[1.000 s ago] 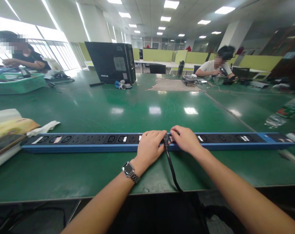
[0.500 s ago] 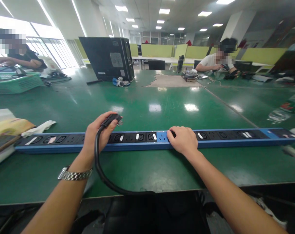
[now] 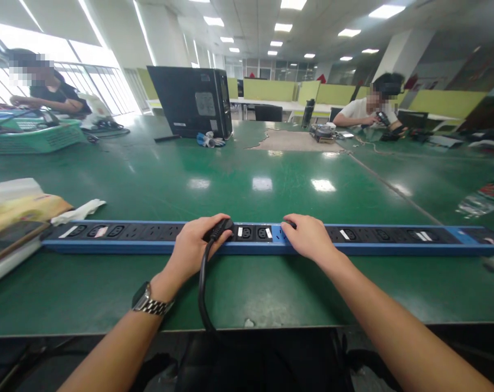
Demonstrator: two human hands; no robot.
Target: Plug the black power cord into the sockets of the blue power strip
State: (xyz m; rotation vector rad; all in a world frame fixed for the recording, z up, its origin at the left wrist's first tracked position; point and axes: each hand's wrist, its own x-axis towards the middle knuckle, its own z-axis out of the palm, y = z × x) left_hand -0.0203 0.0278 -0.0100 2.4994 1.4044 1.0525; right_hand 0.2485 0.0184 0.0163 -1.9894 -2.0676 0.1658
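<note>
A long blue power strip point(image 3: 247, 249) with black sockets lies across the table in front of me. My left hand point(image 3: 200, 239) is closed round a black power plug point(image 3: 222, 227), which is down at the strip's sockets left of the middle. Its thick black cord point(image 3: 202, 288) drops over the table's front edge. Whether the prongs are inside a socket is hidden. My right hand point(image 3: 308, 237) lies on the strip beside a blue socket point(image 3: 277, 234), fingers curled. A small dark piece point(image 3: 290, 222) shows at its fingertips; I cannot tell what it is.
A black computer case point(image 3: 193, 103) and blue-white gloves point(image 3: 210, 140) stand farther back on the green table point(image 3: 169, 179). At left are a green basket point(image 3: 47, 136) and a yellow package point(image 3: 47, 207). A plastic bottle point(image 3: 479, 204) lies at right. Two people sit across the table.
My left hand has brought the plug right and down from above the strip onto its sockets. My right hand stays at the same spot on the strip. The view has shifted slightly.
</note>
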